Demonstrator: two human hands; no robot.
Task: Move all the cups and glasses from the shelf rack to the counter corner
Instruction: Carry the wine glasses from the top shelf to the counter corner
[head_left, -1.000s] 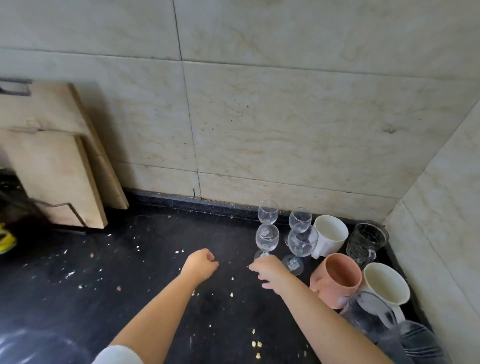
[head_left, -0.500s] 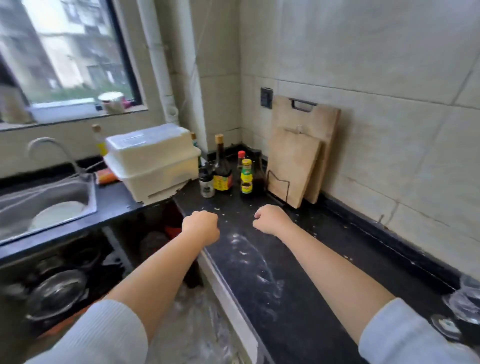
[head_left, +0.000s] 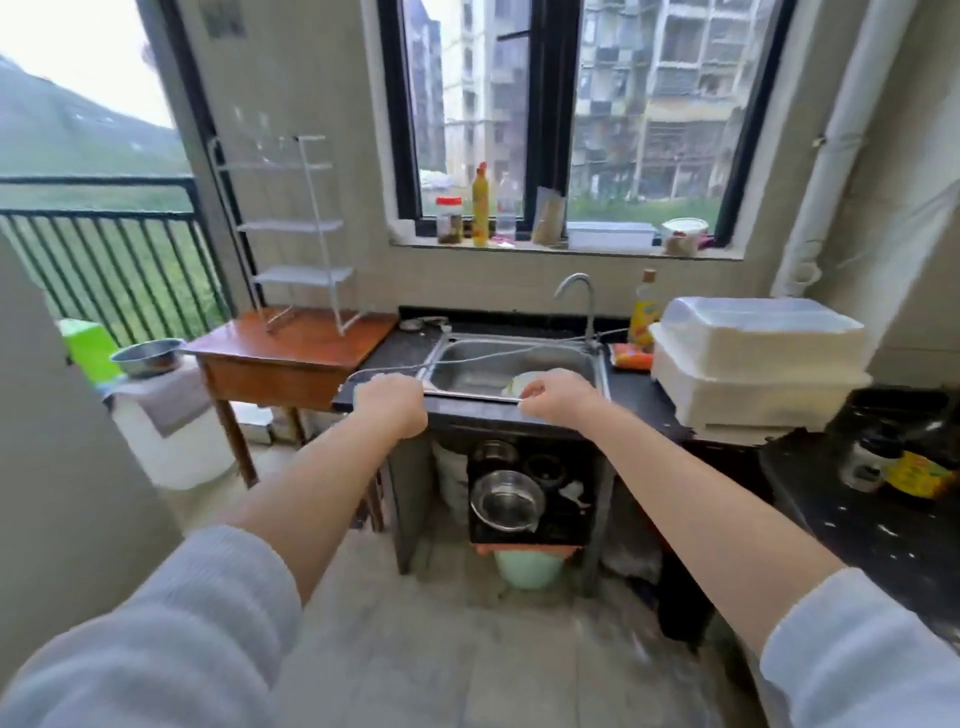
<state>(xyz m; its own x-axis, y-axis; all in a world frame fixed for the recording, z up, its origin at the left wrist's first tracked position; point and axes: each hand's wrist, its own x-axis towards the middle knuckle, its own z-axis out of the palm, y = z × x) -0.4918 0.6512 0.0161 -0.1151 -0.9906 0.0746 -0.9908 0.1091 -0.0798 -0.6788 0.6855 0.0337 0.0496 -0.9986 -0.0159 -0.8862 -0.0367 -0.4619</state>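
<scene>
The white wire shelf rack (head_left: 293, 228) stands on a brown wooden table (head_left: 291, 345) at the left, beside the window. Its lower shelves look bare. Faint clear shapes on its top shelf (head_left: 254, 140) are too blurred to name. My left hand (head_left: 392, 410) is a closed fist holding nothing, in the air in front of the sink's left edge. My right hand (head_left: 558, 400) has its fingers curled in and also holds nothing, in front of the sink's middle. The counter corner with the cups and glasses is out of view.
A steel sink (head_left: 514, 364) with a tap (head_left: 579, 296) is straight ahead, and pots sit below it. A white lidded box (head_left: 753, 364) and dark bottles (head_left: 909, 467) are on the black counter at right. A steel bowl (head_left: 148, 356) sits far left. Tiled floor lies in front.
The view has swung left from the counter corner, past the cutting boards, to the sink and shelf rack. Both hands stay held out in front, closed and holding nothing.
</scene>
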